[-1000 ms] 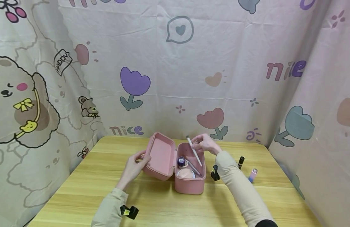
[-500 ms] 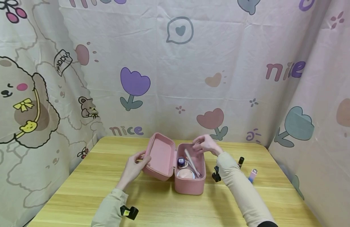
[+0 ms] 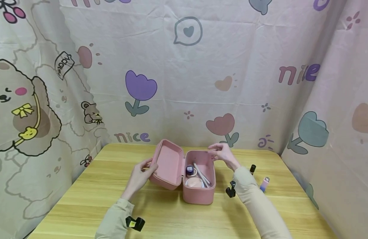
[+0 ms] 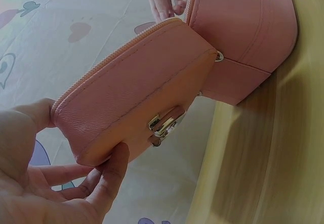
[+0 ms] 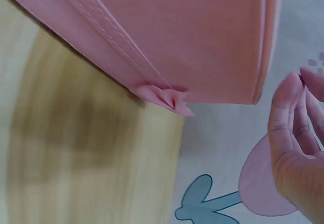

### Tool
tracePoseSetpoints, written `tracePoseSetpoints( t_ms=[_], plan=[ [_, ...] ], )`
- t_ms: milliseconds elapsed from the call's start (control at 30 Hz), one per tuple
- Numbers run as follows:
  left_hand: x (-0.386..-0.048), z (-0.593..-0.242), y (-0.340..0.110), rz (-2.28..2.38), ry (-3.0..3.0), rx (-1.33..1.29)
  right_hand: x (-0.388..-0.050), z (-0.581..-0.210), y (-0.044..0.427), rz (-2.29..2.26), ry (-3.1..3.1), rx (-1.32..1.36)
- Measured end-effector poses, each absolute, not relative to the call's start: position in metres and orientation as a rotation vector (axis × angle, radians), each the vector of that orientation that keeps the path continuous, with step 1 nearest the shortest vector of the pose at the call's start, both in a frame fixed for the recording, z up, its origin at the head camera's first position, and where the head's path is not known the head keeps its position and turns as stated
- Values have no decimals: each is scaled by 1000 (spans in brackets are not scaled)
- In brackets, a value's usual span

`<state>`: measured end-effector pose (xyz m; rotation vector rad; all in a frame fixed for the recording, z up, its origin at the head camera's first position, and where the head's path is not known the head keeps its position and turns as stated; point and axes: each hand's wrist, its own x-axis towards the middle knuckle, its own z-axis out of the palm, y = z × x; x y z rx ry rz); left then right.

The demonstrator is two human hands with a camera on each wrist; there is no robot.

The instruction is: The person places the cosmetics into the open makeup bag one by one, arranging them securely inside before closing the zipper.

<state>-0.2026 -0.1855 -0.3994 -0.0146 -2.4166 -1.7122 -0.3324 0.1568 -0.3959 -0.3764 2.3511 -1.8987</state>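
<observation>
The pink case point(image 3: 199, 196) is sitting on the table point(image 3: 169, 212), the left hand point(image 3: 140, 175) pinching its lid point(image 3: 169, 162) at nine o'clock, the right hand point(image 3: 223, 154) hovering empty, loose-fingered, at one. Only the left-wrist view is showing a clasp point(image 4: 166, 125); only the right-wrist, a bow point(image 5: 164, 97).

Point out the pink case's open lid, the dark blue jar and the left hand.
Open lid point(image 3: 169, 163): head view, middle of its inner face.
Dark blue jar point(image 3: 189, 169): head view, its pale label.
Left hand point(image 3: 138, 176): head view, back of the hand.
</observation>
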Motion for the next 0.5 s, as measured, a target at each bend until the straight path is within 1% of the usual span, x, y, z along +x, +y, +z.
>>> tracePoseSetpoints(
  t_ms=[367,500],
  plan=[
    [-204,-402,-185,-1719,-2423,-28,-304,-425,163,-2479,2245,-53],
    [-205,-402,-185,-1711,-2428,-21,-293,-438,164,-2602,2296,36]
  ],
)
